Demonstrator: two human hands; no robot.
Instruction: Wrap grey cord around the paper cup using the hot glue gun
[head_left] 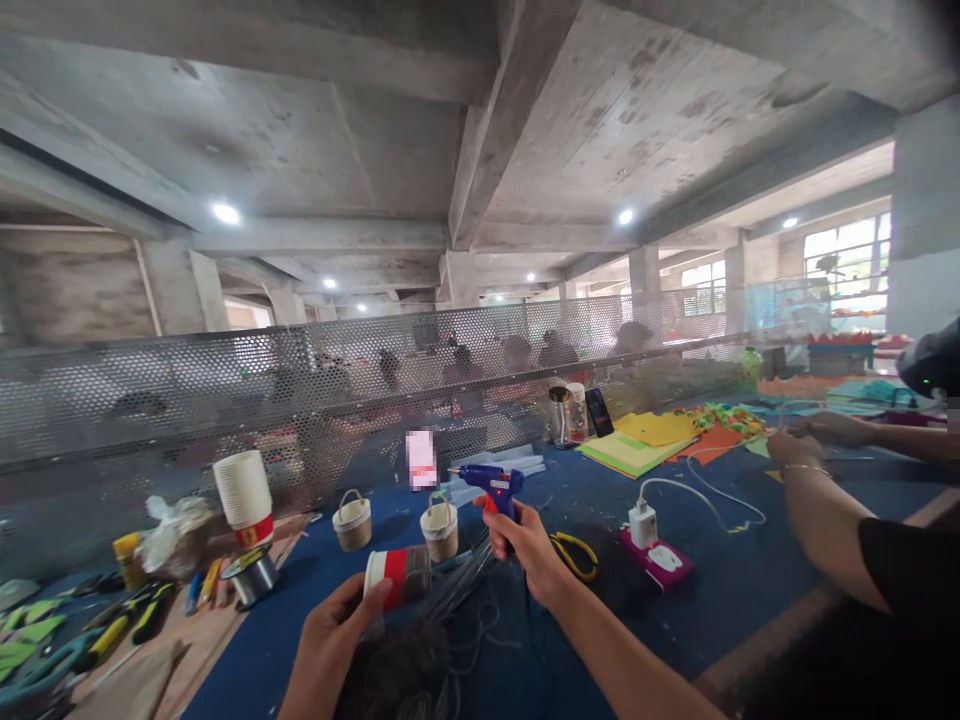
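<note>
My left hand grips a paper cup tipped on its side. The cup is white with a red band, and dark material covers its right end. In my right hand is a blue hot glue gun, a small red light showing on its body. Its nozzle points left, above the cup and apart from it. Two small handled baskets, a left one and a right one, stand just beyond the cup. Dark grey strands lie between my hands, partly hidden.
A purple power strip with a white charger and yellow-handled pliers lie right. Stacked cups, a wire spool and tools are left. Coloured sheets lie behind; a co-worker's hands are far right. Perforated panels border the table.
</note>
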